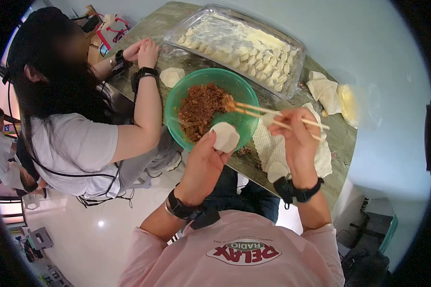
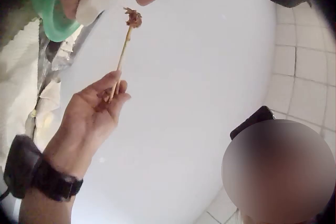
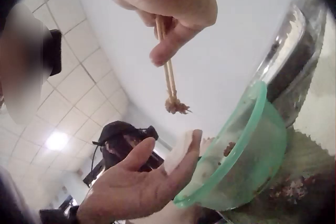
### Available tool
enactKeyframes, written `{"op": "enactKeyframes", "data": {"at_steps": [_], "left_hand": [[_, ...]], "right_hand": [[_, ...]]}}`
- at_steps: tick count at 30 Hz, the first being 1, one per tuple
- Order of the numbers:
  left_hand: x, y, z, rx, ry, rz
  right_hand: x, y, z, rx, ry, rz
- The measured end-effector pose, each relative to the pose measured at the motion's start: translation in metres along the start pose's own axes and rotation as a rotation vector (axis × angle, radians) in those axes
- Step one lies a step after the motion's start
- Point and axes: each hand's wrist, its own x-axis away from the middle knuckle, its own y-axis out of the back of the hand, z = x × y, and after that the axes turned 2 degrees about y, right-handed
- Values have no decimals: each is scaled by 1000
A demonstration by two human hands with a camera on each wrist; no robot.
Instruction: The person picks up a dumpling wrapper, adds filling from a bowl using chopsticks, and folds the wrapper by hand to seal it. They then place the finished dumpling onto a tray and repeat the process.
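In the head view my left hand [image 1: 203, 162] is palm up near the rim of a green bowl [image 1: 251, 91] of brown minced filling [image 1: 201, 107]. A round white dumpling wrapper [image 1: 225, 137] lies across its fingers; the right wrist view shows the thumb [image 3: 140, 154] apart from the wrapper. My right hand [image 1: 299, 136] grips a pair of wooden chopsticks [image 1: 254, 109] right of the bowl. A small clump of filling [image 3: 177, 106] clings to their tips, above the left hand in the right wrist view. In the left wrist view the chopsticks point up toward the wrapper.
A metal tray [image 1: 299, 62] with flour and rows of dumplings stands behind the bowl. A white cloth [image 1: 273, 143] lies under my right hand, with wrappers [image 1: 323, 91] and a yellow bag [image 1: 348, 105] farther right. A seated person [image 1: 76, 138] rests their hands on the table at left.
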Motion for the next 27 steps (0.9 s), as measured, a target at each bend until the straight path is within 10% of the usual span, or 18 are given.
{"op": "enactKeyframes", "data": {"at_steps": [9, 14, 27], "left_hand": [[2, -25, -4, 157, 1, 40], [2, -20, 0, 186, 36, 73], [28, -24, 2, 55, 233, 174]], "right_hand": [[59, 15, 25, 952, 659, 487], [62, 6, 33, 937, 681, 606], [54, 31, 37, 96, -213, -22]]}}
